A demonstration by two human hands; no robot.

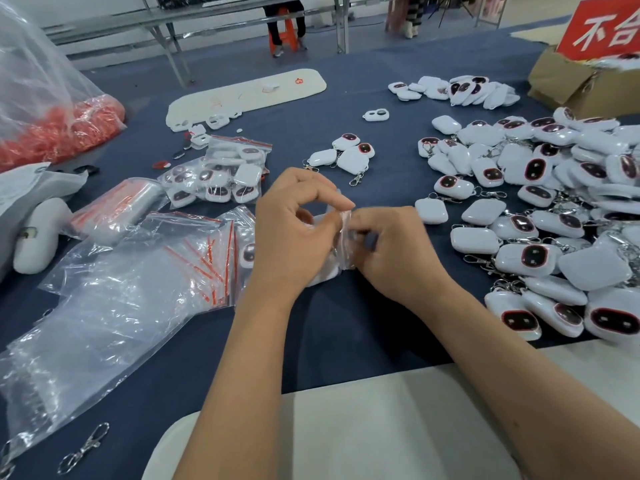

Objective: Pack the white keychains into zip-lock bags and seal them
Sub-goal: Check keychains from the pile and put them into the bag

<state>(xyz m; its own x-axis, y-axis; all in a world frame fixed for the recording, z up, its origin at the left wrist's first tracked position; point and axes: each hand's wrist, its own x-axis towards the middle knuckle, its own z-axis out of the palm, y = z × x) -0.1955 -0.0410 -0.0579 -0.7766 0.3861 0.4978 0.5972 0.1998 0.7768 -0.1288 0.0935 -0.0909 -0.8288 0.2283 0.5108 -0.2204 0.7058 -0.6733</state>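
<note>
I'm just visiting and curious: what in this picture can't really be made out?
- Head view: the zip-lock bag contents, covered by the left hand and right hand.
- Whether its seal is closed: too small, under fingertips.
- Red sign: cut off by the edge.
- Cardboard box contents: hidden by its wall.

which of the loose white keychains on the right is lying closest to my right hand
The plain white keychain lying face down just beyond your right hand, at the near left edge of the big pile. Its neighbours sit farther right, many showing dark red-rimmed faces.
</note>
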